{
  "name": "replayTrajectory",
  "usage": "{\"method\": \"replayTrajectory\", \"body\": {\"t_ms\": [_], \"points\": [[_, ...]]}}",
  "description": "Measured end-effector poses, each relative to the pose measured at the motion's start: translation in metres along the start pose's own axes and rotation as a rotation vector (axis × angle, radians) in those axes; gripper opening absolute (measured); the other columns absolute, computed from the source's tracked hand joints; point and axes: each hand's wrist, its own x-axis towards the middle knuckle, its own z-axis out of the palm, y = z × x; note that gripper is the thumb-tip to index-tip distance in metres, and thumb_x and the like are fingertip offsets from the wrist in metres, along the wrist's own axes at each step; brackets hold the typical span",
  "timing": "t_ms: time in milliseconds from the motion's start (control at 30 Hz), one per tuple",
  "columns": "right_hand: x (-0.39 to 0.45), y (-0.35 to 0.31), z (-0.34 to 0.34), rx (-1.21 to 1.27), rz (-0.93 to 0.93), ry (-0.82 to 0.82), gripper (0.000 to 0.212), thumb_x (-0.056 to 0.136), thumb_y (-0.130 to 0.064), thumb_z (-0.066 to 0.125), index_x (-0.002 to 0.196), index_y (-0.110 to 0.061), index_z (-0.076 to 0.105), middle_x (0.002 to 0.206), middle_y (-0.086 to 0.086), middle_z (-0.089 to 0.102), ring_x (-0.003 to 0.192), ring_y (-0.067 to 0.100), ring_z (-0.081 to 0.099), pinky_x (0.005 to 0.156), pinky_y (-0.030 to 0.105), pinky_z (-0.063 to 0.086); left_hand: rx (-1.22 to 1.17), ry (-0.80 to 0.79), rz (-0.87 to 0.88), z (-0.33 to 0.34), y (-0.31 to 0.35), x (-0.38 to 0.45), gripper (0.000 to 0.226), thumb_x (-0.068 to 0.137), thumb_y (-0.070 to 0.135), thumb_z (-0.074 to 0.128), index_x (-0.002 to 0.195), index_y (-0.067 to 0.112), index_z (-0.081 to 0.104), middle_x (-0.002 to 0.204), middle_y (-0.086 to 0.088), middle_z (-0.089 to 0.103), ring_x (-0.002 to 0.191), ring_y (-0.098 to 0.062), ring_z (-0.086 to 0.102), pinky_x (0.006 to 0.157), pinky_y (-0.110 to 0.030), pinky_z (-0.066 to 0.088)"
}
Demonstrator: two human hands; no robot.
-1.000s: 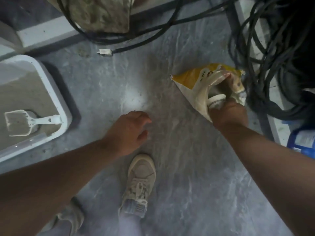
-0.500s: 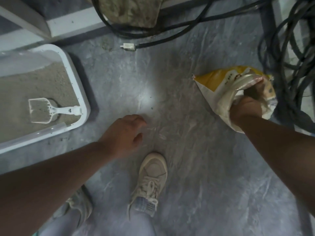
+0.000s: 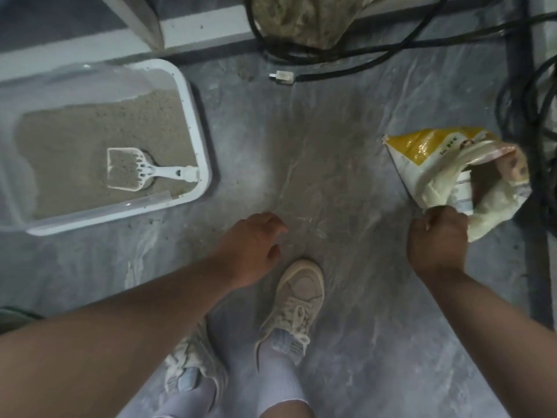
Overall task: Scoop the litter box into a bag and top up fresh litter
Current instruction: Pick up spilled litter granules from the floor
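Litter bag [image 3: 434,167], yellow and white, sits on the grey floor [image 3: 346,297] at right, mouth open and facing the camera, dark inside. Right hand [image 3: 437,242] is closed on the near lower edge of the bag mouth, fingers curled over the cream lining. Whether the bag is lifted clear of the floor or resting on it: cannot tell.

Left hand [image 3: 250,248] hangs over bare floor mid-frame, fingers loosely curled and slightly apart, holding nothing, touching nothing visible.

Litter box [image 3: 193,116], white with rounded corners, sits on the floor at left, well apart from the bag. Tan litter [image 3: 90,131] covers most of its base, with the far end bare. White slotted scoop [image 3: 132,170] lies on the litter near the right wall, handle end touching or just beside that wall, scoop head holding some litter. A few grains are scattered on the floor just outside the near rim.

Two beige sneakers with white socks: one [image 3: 298,300] between the hands, the other [image 3: 193,366] lower left, partly behind the left forearm.

Black cables [image 3: 346,52] run along the top and coil at the right edge, just behind the bag. White plug [image 3: 281,77] lies on the floor near the top centre.
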Motion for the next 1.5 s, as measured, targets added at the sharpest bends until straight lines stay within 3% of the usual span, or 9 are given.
{"method": "replayTrajectory", "body": {"t_ms": [200, 567, 733, 867, 933, 1000, 1133, 1333, 1500], "points": [[-0.073, -0.057, 0.015, -0.021, -0.086, -0.228, 0.030, 0.090, -0.010, 0.057, 0.117, 0.002, 0.062, 0.116, 0.025, 0.058, 0.108, 0.040, 0.055, 0.093, 0.037, 0.042, -0.074, 0.015, -0.093, -0.014, -0.033, -0.070, 0.041, 0.079, 0.028, 0.049, 0.116, 0.019, 0.064, 0.119, -0.005, 0.063, 0.106, -0.028, 0.061, 0.092, -0.035, 0.050], [-0.146, -0.178, 0.011, -0.142, -0.378, -0.433, 0.028, 0.091, -0.015, 0.057, 0.113, -0.002, 0.068, 0.124, 0.015, 0.064, 0.114, 0.031, 0.059, 0.095, 0.026, 0.038, -0.157, 0.061, -0.313, -0.064, -0.081, -0.175, 0.052, 0.082, 0.031, 0.048, 0.131, 0.020, 0.059, 0.132, -0.005, 0.057, 0.122, -0.028, 0.053, 0.100, -0.035, 0.045], [-0.169, -0.188, 0.054, -0.153, -0.509, -0.527, 0.029, 0.092, -0.014, 0.056, 0.118, -0.004, 0.064, 0.117, 0.020, 0.060, 0.109, 0.036, 0.058, 0.094, 0.033, 0.044, -0.501, 0.257, -0.461, -0.041, -0.106, -0.186, 0.030, 0.088, 0.012, 0.064, 0.117, 0.021, 0.067, 0.121, 0.004, 0.063, 0.103, -0.010, 0.058, 0.082, -0.013, 0.040], [-0.179, -0.186, 0.100, -0.202, -0.669, -0.596, 0.019, 0.093, -0.017, 0.052, 0.104, -0.005, 0.060, 0.105, 0.017, 0.056, 0.103, 0.034, 0.055, 0.084, 0.034, 0.041, -0.701, 0.387, -0.554, -0.002, -0.135, -0.183, 0.030, 0.078, 0.026, 0.071, 0.108, 0.026, 0.067, 0.112, 0.005, 0.069, 0.103, -0.013, 0.064, 0.087, -0.021, 0.045], [-0.184, -0.184, 0.120, -0.216, -0.734, -0.616, 0.020, 0.092, -0.016, 0.050, 0.107, -0.006, 0.059, 0.105, 0.014, 0.054, 0.103, 0.033, 0.053, 0.084, 0.035, 0.042, -0.868, 0.468, -0.585, 0.011, -0.147, -0.178, 0.040, 0.063, 0.043, 0.066, 0.099, 0.028, 0.068, 0.105, 0.006, 0.072, 0.100, -0.011, 0.066, 0.088, -0.022, 0.047], [-0.187, -0.181, 0.138, -0.237, -0.787, -0.632, 0.025, 0.091, -0.015, 0.049, 0.112, -0.007, 0.060, 0.108, 0.013, 0.054, 0.106, 0.032, 0.053, 0.088, 0.036, 0.045, -1.004, 0.518, -0.595, 0.021, -0.158, -0.172, 0.040, 0.058, 0.045, 0.066, 0.093, 0.028, 0.071, 0.100, 0.004, 0.074, 0.100, -0.014, 0.067, 0.092, -0.027, 0.049], [-0.186, -0.186, 0.167, -0.285, -0.864, -0.658, 0.037, 0.093, -0.016, 0.047, 0.128, -0.013, 0.057, 0.120, 0.011, 0.052, 0.116, 0.028, 0.048, 0.094, 0.034, 0.044, -1.346, 0.608, -0.601, 0.041, -0.185, -0.160, 0.027, 0.067, 0.027, 0.072, 0.093, 0.018, 0.076, 0.102, -0.008, 0.076, 0.097, -0.022, 0.069, 0.100, -0.048, 0.050], [-0.187, -0.199, 0.204, -0.370, -0.986, -0.621, 0.029, 0.095, -0.022, 0.049, 0.121, -0.013, 0.058, 0.121, 0.009, 0.049, 0.114, 0.027, 0.047, 0.093, 0.033, 0.043, -1.693, 0.668, -0.574, 0.058, -0.219, -0.151, 0.035, 0.100, 0.038, 0.050, 0.105, 0.008, 0.068, 0.112, -0.016, 0.072, 0.103, -0.025, 0.067, 0.089, -0.038, 0.052], [-0.198, -0.205, 0.226, -0.391, -1.129, -0.585, 0.028, 0.092, -0.019, 0.051, 0.117, -0.011, 0.061, 0.118, 0.009, 0.051, 0.109, 0.028, 0.048, 0.093, 0.037, 0.046, -1.956, 0.834, -0.449, 0.070, -0.237, -0.155, 0.051, 0.100, 0.049, 0.041, 0.111, 0.006, 0.066, 0.114, -0.015, 0.071, 0.113, -0.029, 0.065, 0.102, -0.044, 0.047]]}}
